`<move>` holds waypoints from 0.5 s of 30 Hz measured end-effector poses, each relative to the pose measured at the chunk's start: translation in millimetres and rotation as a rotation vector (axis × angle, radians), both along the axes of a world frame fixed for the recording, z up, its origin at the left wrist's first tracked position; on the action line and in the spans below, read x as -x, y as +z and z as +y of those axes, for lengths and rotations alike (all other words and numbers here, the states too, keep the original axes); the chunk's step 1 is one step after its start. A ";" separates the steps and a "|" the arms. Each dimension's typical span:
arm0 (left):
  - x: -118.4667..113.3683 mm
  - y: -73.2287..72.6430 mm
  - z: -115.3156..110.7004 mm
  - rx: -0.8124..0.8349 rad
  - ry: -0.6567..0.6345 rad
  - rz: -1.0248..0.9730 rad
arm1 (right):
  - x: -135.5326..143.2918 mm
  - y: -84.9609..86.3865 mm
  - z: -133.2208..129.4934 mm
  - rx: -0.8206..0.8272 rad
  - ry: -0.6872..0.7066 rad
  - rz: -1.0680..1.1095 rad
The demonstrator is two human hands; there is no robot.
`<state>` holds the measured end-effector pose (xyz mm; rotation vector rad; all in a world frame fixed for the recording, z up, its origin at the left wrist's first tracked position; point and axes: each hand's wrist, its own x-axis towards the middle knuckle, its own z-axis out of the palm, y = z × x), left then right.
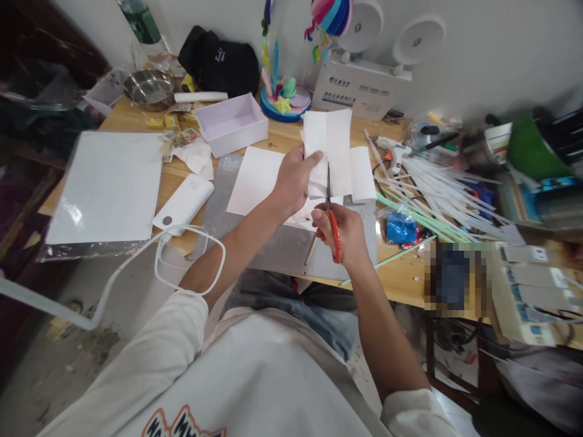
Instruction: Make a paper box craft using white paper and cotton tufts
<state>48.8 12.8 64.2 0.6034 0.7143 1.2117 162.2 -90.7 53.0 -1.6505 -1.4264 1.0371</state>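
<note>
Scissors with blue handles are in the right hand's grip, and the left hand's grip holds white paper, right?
Not the colour: the head view shows the scissors are orange-handled, not blue. They are in the right hand's grip, and the left hand's grip holds white paper.

Lamp [363,90] — Chinese characters; cap [221,64], shirt [273,370] — lettering unclear.

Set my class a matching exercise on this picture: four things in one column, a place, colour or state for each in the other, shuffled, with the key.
Things
1. Scissors
2. Raised sheet
3. Cap
4. Bowl

Matches
A. Black with white lettering
B. In the right hand
C. Round, shiny metal
D. In the left hand

Pairs: 1-B, 2-D, 3-A, 4-C
</note>
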 end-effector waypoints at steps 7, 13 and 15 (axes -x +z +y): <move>2.0 -3.4 -1.7 0.004 -0.036 -0.010 | 3.1 -0.1 5.3 0.031 -0.052 0.157; 0.4 -5.8 -2.1 0.027 -0.038 -0.004 | 4.5 8.5 9.9 0.042 -0.064 0.202; -0.6 -3.7 -3.2 0.039 -0.028 -0.004 | 4.6 9.8 10.6 0.037 -0.062 0.183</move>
